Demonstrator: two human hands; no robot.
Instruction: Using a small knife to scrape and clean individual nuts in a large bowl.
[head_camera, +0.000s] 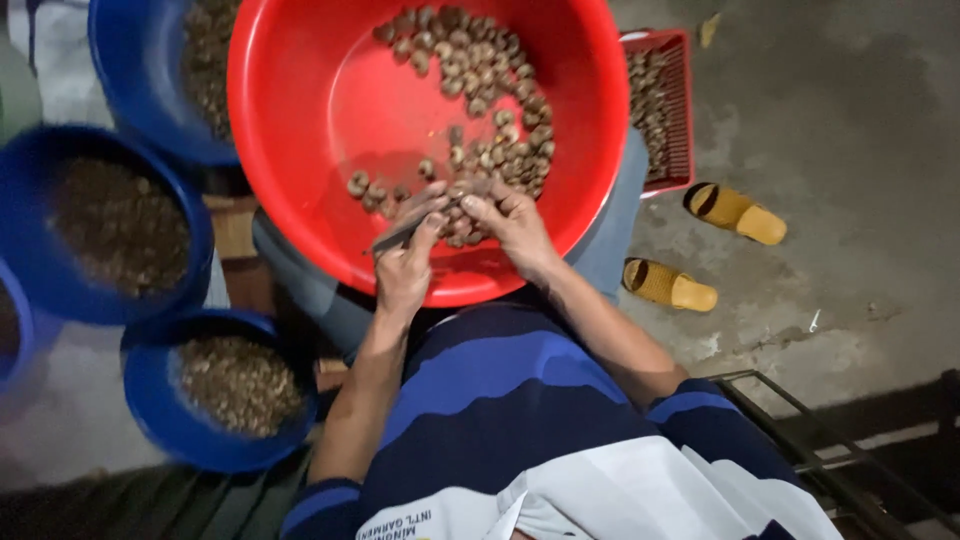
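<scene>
A large red plastic basin (300, 120) rests on my lap, with several small brown nuts (490, 110) spread along its right and near side. My left hand (405, 265) grips a thin dark metal tool (400, 230) whose tip points left over the basin's near wall. My right hand (510, 220) sits close beside it, fingertips pinched on a small nut (462, 192) at the heap's near edge. The two hands nearly touch above the basin's near rim.
Blue basins hold brown material: one at top left (130, 60), one at left (110, 225), one at lower left (215, 395). A red crate (670, 100) of nuts stands behind the basin. Two yellow sandals (735, 212) (668, 285) lie on the concrete floor at right. A metal frame (800, 420) is at lower right.
</scene>
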